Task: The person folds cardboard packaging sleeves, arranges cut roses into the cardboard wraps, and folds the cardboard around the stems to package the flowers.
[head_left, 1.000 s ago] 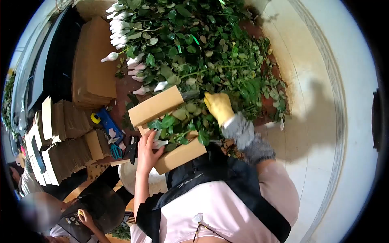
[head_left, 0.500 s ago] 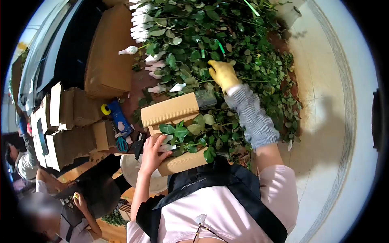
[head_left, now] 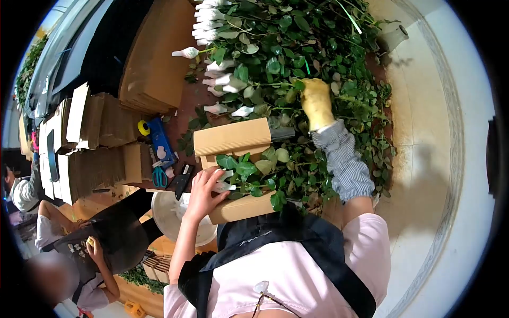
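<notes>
My bare left hand [head_left: 207, 192] curls over white-sleeved rose heads [head_left: 225, 182] at the end of a leafy bunch. The bunch lies in a folded cardboard wrapper [head_left: 233, 140] in front of my body. My right hand, in a yellow glove [head_left: 317, 103], is closed at a rose stem [head_left: 275, 85] on the big pile of leafy stems [head_left: 297, 32]. Its fingertips are partly hidden by a leaf. More roses in white mesh sleeves [head_left: 209, 24] line the left side of the pile.
Left of the wrapper lie a blue tape dispenser [head_left: 160, 142], blue scissors [head_left: 159, 177] and a black stapler-like tool [head_left: 183, 180]. Cardboard stacks [head_left: 101, 164] stand farther left. Below the table edge is a white bucket [head_left: 164, 212]. A co-worker in a dark apron [head_left: 114, 246] sits lower left.
My gloved right hand has turned and its fingers have closed at a stem among the leaves. My left hand stays on the bunch. The whole view has shifted slightly.
</notes>
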`<state>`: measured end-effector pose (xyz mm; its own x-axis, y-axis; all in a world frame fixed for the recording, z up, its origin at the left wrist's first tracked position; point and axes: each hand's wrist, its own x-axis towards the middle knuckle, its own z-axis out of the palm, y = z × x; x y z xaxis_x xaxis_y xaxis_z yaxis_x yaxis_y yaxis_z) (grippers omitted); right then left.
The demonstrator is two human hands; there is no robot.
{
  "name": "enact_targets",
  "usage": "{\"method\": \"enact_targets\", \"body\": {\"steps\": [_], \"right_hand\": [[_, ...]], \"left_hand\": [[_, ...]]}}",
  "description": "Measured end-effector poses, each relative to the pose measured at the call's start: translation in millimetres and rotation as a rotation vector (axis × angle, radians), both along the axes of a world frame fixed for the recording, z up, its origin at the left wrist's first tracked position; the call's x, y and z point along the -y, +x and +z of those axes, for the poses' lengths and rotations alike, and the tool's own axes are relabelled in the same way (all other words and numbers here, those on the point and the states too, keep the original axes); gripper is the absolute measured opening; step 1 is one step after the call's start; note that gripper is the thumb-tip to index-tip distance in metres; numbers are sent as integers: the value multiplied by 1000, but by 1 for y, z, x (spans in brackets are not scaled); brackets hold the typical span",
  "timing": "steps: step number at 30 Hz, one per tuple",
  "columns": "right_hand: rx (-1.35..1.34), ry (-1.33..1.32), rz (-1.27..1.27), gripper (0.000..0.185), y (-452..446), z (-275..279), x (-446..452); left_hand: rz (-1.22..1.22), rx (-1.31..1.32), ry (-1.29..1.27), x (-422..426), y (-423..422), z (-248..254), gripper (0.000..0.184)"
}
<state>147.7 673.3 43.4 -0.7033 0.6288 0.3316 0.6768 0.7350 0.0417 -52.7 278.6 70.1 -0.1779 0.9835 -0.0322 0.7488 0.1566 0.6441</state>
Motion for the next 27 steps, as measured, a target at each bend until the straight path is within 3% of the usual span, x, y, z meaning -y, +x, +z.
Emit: {"method": "enact_targets", "body": {"steps": [2, 4, 6, 8, 9, 11, 14, 15, 17, 18, 20, 21, 22, 24, 26, 27], "right_hand": [[-44, -25, -46, 25, 27, 30, 23], [-302, -112, 146, 28, 46, 88, 65], [-550, -463, 169, 33, 69, 109, 98], [-644, -978, -231, 34, 90, 122, 123], [-614, -954, -115, 34, 93, 132, 138], [-586, -930, 1, 34, 104, 131, 157], [-821, -1326, -258, 32, 112, 86, 175], [-792, -977, 135, 31, 97, 71, 177], [-391, -652, 355, 36, 93, 83, 178], [-135, -487, 198, 36, 82, 71, 183], [-100, -144, 260, 26, 84, -25, 171], [124, -196, 180, 20, 84, -50, 169], [134, -222, 299, 9, 73, -43, 175], [106, -184, 240, 11, 68, -40, 180], [429, -305, 61, 13, 56, -23, 184], [406, -341, 21, 13, 55, -28, 184]], "left_hand": [[0, -3, 2, 0, 0, 1, 64], [-17, -35, 4, -1, -2, 2, 60], [-59, -60, 7, -2, -7, 2, 57], [-81, -61, 45, -3, -10, -2, 57], [-86, -39, 46, -4, -11, -3, 57], [-107, -19, 73, -6, -14, 0, 59], [-122, -5, -71, -4, -15, -5, 55], [-139, -37, -99, -2, -14, -7, 55], [-179, -93, -58, -3, -10, -2, 54], [-199, -114, 12, -4, -8, 2, 54], [-214, -125, 21, 0, -5, 4, 52], [-227, -136, 37, -1, -4, 5, 50], [-215, -115, 42, 0, -4, 7, 52], [-213, -193, 33, 1, -2, 3, 54], [-212, -380, 86, 3, 1, 0, 56], [-191, -433, 112, 2, 3, 1, 59]]}}
